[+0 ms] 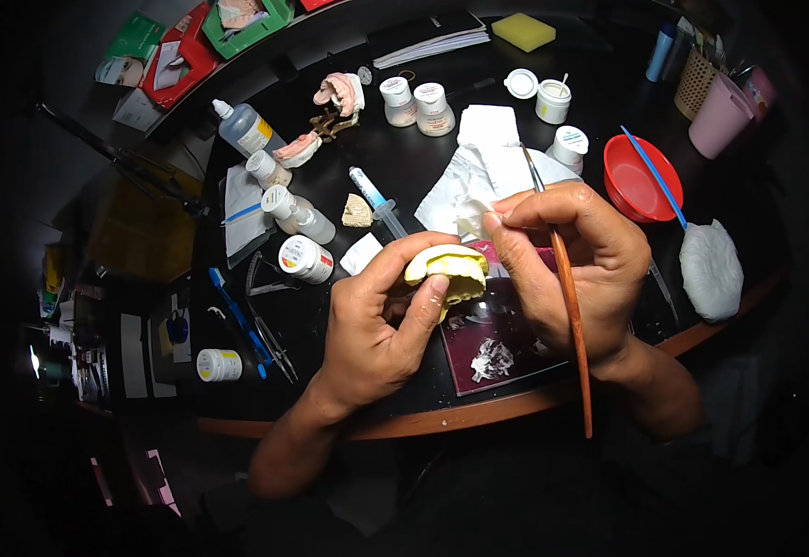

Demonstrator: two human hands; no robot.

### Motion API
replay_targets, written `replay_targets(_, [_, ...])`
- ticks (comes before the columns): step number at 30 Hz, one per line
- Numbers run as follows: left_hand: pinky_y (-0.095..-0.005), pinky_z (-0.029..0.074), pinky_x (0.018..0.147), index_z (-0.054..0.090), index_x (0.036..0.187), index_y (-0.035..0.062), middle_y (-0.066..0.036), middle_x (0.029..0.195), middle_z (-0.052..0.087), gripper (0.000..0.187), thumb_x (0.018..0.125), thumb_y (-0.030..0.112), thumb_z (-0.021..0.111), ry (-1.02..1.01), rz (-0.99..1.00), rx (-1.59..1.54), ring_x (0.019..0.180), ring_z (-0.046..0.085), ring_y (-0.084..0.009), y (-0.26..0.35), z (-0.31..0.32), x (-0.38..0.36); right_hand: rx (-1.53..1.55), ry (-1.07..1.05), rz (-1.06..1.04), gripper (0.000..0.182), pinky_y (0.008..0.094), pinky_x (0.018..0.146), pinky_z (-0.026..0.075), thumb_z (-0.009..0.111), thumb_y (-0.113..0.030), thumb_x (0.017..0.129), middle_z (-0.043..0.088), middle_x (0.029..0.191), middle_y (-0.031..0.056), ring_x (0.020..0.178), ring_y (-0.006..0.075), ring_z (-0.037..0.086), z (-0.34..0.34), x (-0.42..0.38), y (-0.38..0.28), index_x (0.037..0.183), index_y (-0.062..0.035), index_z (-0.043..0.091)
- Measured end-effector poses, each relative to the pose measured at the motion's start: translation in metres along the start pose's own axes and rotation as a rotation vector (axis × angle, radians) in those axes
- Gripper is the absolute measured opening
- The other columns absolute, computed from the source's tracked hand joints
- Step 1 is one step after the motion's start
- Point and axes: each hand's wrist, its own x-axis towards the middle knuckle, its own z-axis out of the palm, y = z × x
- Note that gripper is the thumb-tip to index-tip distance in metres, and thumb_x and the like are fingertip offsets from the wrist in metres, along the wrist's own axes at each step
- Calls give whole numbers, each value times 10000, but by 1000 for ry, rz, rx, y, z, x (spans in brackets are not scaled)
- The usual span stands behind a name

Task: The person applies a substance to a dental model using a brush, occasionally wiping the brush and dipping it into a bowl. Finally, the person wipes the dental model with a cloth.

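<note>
My left hand (376, 320) grips a yellow dental cast (463, 278) with a pale rim between thumb and fingers, above the desk. Close by on the right, my right hand (576, 251) holds a brush with a brown wooden handle (572, 320), its tip pointing up and away. Thumb and index finger of that hand also pinch a bit of white tissue (475, 215). Beneath both hands lies a dark red glossy slab (469, 371), bearing a heap of white shavings (491, 360). Crumpled white paper towels (490, 153) lie behind the hands.
Bottles and jars (306, 259) stand at left, near a syringe (378, 202), dental models (337, 93) and a blue toothbrush (240, 320). At right are a red bowl (641, 181), a wrapped white lump (711, 272) and pink cups (721, 116). An open jar (553, 101) stands behind.
</note>
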Motion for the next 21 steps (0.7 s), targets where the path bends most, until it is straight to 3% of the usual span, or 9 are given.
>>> replay_targets(3, [-317,539,998,601,1334,-71,-175,1211,720,320,1055,86,601,-11,8,-24,1107,701,-191,2,-3,-1,-2,15,73,90,225,619,542,756,81,842,728,799,74,709,98,709,-1,1,-1,881,15,708])
replay_targets(6, [-353,549,1016,594,1332,-78,-222,1226,721,318,1058,83,576,29,103,-9,1138,710,-236,1,-7,-1,-28,-8,128,73,199,598,512,755,60,866,715,786,46,693,48,669,-5,3,-1,866,12,700])
replay_targets(10, [-303,578,933,611,1317,-100,-198,1203,739,310,1030,19,610,126,280,5,1092,725,-201,-8,-10,1,31,-56,232,65,215,583,521,756,35,876,715,783,55,686,61,671,1,-1,0,856,15,698])
replay_targets(14, [-291,587,911,601,1338,-98,-193,1182,732,329,1033,25,613,254,250,-52,1077,718,-197,-9,-10,-2,61,-282,493,89,225,558,495,790,-17,850,716,752,59,687,71,672,3,-10,-12,842,11,706])
replay_targets(17, [-344,571,980,556,1372,-101,-187,1207,709,363,1052,67,589,289,207,36,1106,705,-224,-3,-14,-2,106,-433,477,92,235,561,477,799,-28,844,704,712,55,632,72,648,10,-23,-13,853,3,713])
replay_targets(18, [-321,612,899,554,1376,-100,-166,1199,704,359,1056,58,591,311,144,-76,1060,706,-186,-6,-12,-2,101,-517,634,103,256,560,485,819,-46,841,716,719,50,629,76,657,9,-23,-21,863,-8,726])
replay_targets(19, [-308,616,882,568,1369,-99,-174,1193,712,355,1049,52,601,329,155,-76,1057,711,-185,-7,-13,-2,149,-531,415,139,281,545,488,850,-90,837,720,710,71,625,113,680,16,-27,-15,871,-13,739])
replay_targets(21, [-282,623,846,594,1354,-95,-191,1180,729,348,1036,40,622,359,173,-78,1051,722,-182,-9,-15,0,117,-610,363,174,304,536,496,872,-122,829,713,698,106,603,178,695,17,-31,-20,867,-7,746])
